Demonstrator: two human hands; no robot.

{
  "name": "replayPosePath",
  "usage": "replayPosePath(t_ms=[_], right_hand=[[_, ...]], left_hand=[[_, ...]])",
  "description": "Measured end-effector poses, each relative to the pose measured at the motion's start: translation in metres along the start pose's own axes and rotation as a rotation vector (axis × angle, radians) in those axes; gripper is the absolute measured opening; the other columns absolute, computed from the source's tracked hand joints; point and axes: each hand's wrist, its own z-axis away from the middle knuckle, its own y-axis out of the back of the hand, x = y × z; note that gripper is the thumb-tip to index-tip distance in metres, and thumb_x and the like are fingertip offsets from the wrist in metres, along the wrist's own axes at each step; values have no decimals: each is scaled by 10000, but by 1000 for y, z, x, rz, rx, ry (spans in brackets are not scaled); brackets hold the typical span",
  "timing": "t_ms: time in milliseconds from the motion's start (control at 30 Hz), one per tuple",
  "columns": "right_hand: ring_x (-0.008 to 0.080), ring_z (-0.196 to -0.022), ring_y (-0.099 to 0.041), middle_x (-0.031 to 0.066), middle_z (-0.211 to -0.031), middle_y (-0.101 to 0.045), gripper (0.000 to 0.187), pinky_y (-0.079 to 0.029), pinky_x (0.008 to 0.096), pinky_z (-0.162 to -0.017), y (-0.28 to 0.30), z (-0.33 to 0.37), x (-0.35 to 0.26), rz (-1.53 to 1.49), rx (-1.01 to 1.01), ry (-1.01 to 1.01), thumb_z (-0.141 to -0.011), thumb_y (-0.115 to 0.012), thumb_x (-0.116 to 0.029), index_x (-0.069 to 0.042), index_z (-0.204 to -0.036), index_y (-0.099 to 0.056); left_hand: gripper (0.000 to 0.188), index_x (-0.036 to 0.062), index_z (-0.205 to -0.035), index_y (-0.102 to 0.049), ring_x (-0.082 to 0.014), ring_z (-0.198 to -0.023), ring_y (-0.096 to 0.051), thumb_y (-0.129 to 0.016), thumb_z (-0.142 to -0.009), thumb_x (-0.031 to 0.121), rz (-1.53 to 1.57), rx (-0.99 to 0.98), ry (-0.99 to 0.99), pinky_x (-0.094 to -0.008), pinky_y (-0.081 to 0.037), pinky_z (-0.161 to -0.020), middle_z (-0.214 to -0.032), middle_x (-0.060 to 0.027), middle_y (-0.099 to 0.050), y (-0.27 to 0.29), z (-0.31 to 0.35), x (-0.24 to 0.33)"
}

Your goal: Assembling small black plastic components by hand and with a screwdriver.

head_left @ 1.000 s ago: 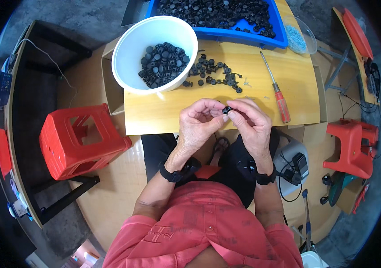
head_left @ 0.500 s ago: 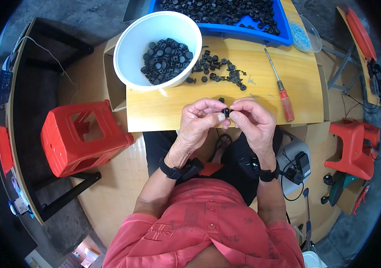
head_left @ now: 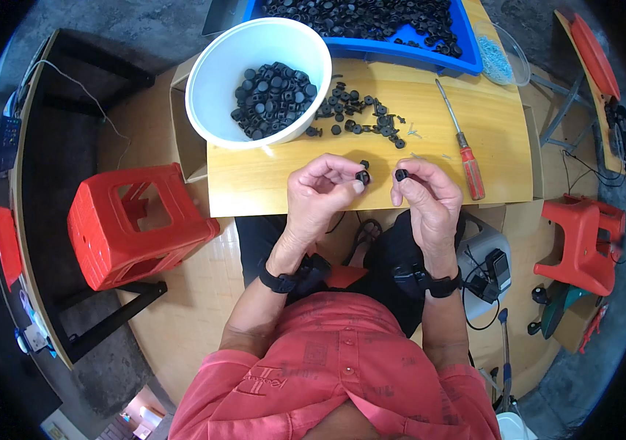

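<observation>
Near the front edge of the wooden table (head_left: 254, 183), my left hand (head_left: 320, 192) pinches a small black plastic part (head_left: 362, 177) between thumb and fingers. A little to its right, my right hand (head_left: 428, 192) grips another small black plastic part (head_left: 401, 174) the same way. The two parts are apart. One loose black piece (head_left: 365, 164) lies just beyond my left fingertips. Farther back, several black parts (head_left: 383, 125) are scattered on the wood beside a white bucket (head_left: 203, 110), which holds many black knob-like pieces (head_left: 273, 99).
A blue tray (head_left: 401, 59) of black parts stands at the back. To the right lie a red-handled screwdriver (head_left: 468, 165), a few small screws (head_left: 414, 133) and a clear tub of bluish bits (head_left: 495, 62). Red stools (head_left: 126, 227) stand on both sides.
My hands were together at one black part or joined parts; now they have separated, left and right, each holding a black piece.
</observation>
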Motion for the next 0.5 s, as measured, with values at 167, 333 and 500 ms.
replayPosePath(t_ms=[167, 333, 500], right_hand=[[120, -641, -542, 91, -869, -607, 212, -447, 231, -617, 5, 6, -1, -43, 88, 21, -818, -561, 64, 54, -1028, -593], [128, -634, -542, 121, -887, -625, 197, -445, 242, -622, 12, 15, 0, -29, 162, -21, -837, -540, 46, 50, -1028, -588], [117, -638, -549, 121, -905, -642, 190, -453, 228, -603, 17, 21, 2, 0, 204, -27, -839, -559, 42, 48, -1027, -586]], left_hand=[[197, -1, -922, -639, -187, -742, -605, -633, -730, -42, -1024, 115, -442, -276, -487, -686, -805, -89, -635, -5, -12, 5], [208, 15, -892, -643, -276, -734, -574, -672, -687, -1, -1276, 96, -604, -353, -474, -656, -841, -107, -630, -4, -23, -2], [190, 18, -873, -641, -281, -777, -575, -686, -688, 21, -1402, 138, -603, -356, -476, -680, -847, -111, -631, -10, -29, -2]])
